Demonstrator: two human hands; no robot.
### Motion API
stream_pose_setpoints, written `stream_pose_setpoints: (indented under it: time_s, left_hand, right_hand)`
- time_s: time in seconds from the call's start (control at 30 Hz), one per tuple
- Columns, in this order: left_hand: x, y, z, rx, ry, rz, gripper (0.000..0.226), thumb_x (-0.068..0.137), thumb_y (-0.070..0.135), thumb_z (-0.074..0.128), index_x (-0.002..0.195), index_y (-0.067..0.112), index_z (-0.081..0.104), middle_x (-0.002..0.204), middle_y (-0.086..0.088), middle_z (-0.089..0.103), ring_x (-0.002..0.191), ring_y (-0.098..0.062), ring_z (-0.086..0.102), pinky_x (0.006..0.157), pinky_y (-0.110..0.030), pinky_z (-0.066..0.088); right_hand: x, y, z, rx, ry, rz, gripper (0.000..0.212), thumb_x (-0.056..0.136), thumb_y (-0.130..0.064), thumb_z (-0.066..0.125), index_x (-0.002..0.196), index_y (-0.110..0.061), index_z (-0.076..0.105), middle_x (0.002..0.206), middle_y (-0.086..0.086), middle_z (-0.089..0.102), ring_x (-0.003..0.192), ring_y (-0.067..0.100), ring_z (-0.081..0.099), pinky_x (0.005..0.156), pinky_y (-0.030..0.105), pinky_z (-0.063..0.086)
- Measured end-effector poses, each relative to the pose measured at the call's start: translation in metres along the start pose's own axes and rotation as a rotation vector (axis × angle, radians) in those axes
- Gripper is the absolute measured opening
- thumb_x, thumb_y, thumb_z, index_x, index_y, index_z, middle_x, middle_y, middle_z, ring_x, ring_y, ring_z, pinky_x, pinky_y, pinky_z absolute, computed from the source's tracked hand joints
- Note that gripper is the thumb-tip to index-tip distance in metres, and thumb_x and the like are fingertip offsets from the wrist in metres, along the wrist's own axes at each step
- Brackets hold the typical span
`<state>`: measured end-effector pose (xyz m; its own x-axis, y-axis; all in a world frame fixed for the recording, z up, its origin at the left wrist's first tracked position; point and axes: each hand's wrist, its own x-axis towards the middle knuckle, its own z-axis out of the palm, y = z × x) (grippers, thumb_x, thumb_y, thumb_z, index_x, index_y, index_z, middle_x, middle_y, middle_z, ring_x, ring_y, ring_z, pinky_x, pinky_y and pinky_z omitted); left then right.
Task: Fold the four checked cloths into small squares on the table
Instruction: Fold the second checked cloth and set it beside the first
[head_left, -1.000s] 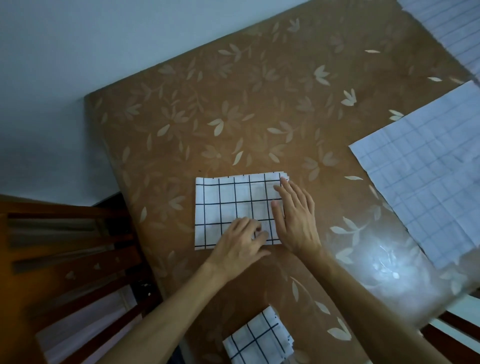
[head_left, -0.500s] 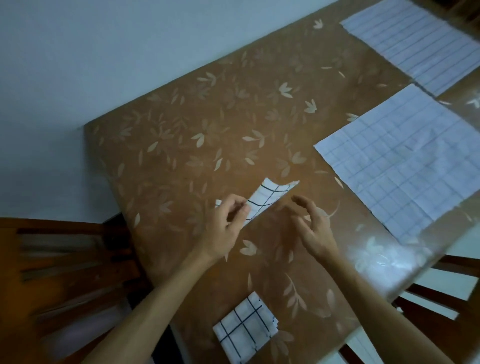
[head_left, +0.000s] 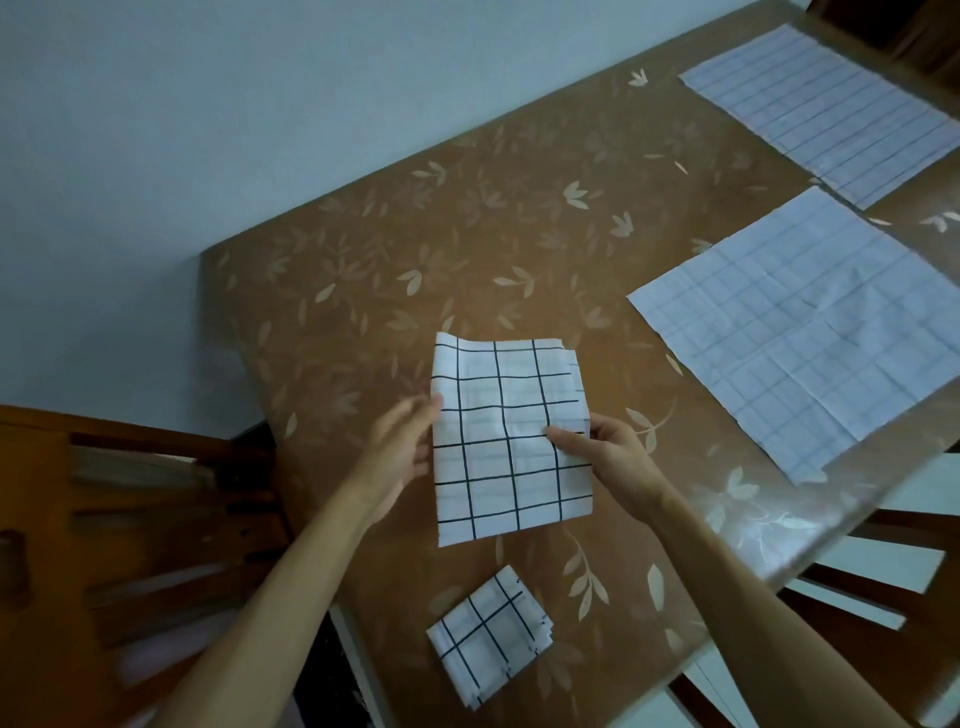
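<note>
A half-folded white cloth with black checks (head_left: 511, 436) is held up over the brown leaf-patterned table (head_left: 415, 249). My right hand (head_left: 608, 457) pinches its right edge with the thumb on top. My left hand (head_left: 400, 452) is at its left edge, fingers partly behind it. A small folded checked square (head_left: 488, 649) lies near the table's front edge. Two checked cloths lie flat and unfolded: one at the right (head_left: 795, 327), another at the far right corner (head_left: 826, 109).
A wooden chair (head_left: 130, 525) stands at the left of the table, and another chair's frame (head_left: 872, 582) shows at the lower right. A pale wall (head_left: 208, 104) runs behind the table. Glare lies on the table's right front edge.
The cloth lay flat under both palms a second ago. My hands have lifted it off the table, and it now hangs as a tall rectangle between them.
</note>
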<state>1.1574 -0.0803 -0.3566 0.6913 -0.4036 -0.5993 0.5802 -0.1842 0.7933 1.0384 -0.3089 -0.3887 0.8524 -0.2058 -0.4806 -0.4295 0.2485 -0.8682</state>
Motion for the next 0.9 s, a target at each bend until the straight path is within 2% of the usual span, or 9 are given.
stream_pose_setpoints:
  time_s: [0.13,0.23,0.4,0.47,0.53,0.63,0.77,0.83,0.9]
  left_hand:
    - [0.000,-0.021,-0.013,0.277,0.036,-0.010,0.022,0.093,0.023,0.068,0.114,0.022,0.063,0.107,-0.005,0.076,0.091,-0.020,0.075,0.077,-0.037,0.061]
    - [0.002,-0.025,-0.020,0.280,0.020,-0.021,0.023,0.093,0.020,0.069,0.115,0.017,0.064,0.103,-0.005,0.077,0.091,-0.023,0.075,0.077,-0.041,0.061]
    - [0.008,-0.026,-0.029,0.229,-0.006,-0.015,0.024,0.092,0.014,0.069,0.116,0.013,0.063,0.102,-0.008,0.078,0.093,-0.025,0.075,0.076,-0.043,0.061]
    - [0.011,-0.026,-0.033,0.183,-0.007,-0.009,0.027,0.091,0.010,0.069,0.117,0.013,0.062,0.104,-0.008,0.077,0.093,-0.026,0.075,0.077,-0.042,0.062]
    - [0.014,-0.027,-0.037,0.134,-0.006,0.003,0.026,0.091,0.007,0.068,0.115,0.013,0.064,0.104,-0.008,0.077,0.093,-0.027,0.075,0.077,-0.041,0.062]
    - [0.019,-0.027,-0.042,0.120,0.012,0.016,0.016,0.095,0.000,0.059,0.092,0.011,0.071,0.091,-0.007,0.076,0.081,-0.023,0.071,0.065,-0.030,0.059]
    - [0.024,-0.025,-0.043,0.093,-0.009,-0.047,0.033,0.096,-0.002,0.049,0.075,0.014,0.068,0.081,-0.007,0.070,0.075,-0.023,0.066,0.061,-0.031,0.054]
    - [0.029,-0.026,-0.044,0.050,-0.017,-0.078,0.034,0.098,0.001,0.044,0.077,0.011,0.069,0.085,-0.013,0.066,0.080,-0.027,0.062,0.064,-0.033,0.053]
    - [0.032,-0.028,-0.043,0.020,-0.017,-0.098,0.028,0.099,0.008,0.047,0.083,0.008,0.070,0.091,-0.014,0.067,0.087,-0.028,0.063,0.071,-0.036,0.053]
  right_hand:
    - [0.000,0.002,0.000,-0.036,0.007,0.036,0.024,0.090,-0.021,0.070,0.109,-0.006,0.072,0.107,0.007,0.076,0.099,0.027,0.072,0.086,0.039,0.058]
    - [0.004,0.007,0.001,-0.031,0.013,0.086,0.021,0.096,-0.019,0.062,0.111,-0.009,0.072,0.109,0.007,0.076,0.102,0.028,0.071,0.090,0.045,0.056]
    - [0.011,0.008,0.002,-0.013,-0.021,0.116,0.023,0.097,-0.008,0.059,0.117,-0.013,0.070,0.112,0.008,0.075,0.101,0.028,0.072,0.086,0.044,0.059]
    - [0.013,0.008,0.003,-0.019,-0.021,0.109,0.022,0.097,-0.004,0.057,0.109,-0.013,0.073,0.106,0.008,0.076,0.096,0.026,0.073,0.081,0.039,0.061]
    - [0.016,0.006,0.004,-0.071,-0.019,0.100,0.034,0.097,0.006,0.049,0.091,-0.013,0.077,0.091,0.007,0.077,0.082,0.022,0.073,0.072,0.033,0.060]
    - [0.024,0.005,0.002,-0.160,-0.006,0.095,0.045,0.097,0.011,0.037,0.075,-0.008,0.071,0.071,0.000,0.068,0.062,0.010,0.061,0.056,0.023,0.052]
    - [0.033,0.005,0.005,-0.319,-0.017,0.057,0.039,0.092,0.013,0.038,0.071,-0.004,0.066,0.076,0.005,0.061,0.064,0.004,0.058,0.058,0.015,0.048]
    - [0.036,0.007,0.005,-0.373,-0.011,0.037,0.037,0.091,0.007,0.039,0.072,-0.005,0.068,0.081,0.012,0.062,0.075,0.015,0.059,0.067,0.022,0.050]
    - [0.037,0.008,0.004,-0.372,-0.002,0.037,0.034,0.088,-0.007,0.041,0.074,-0.003,0.072,0.090,0.022,0.065,0.085,0.032,0.059,0.080,0.040,0.053]
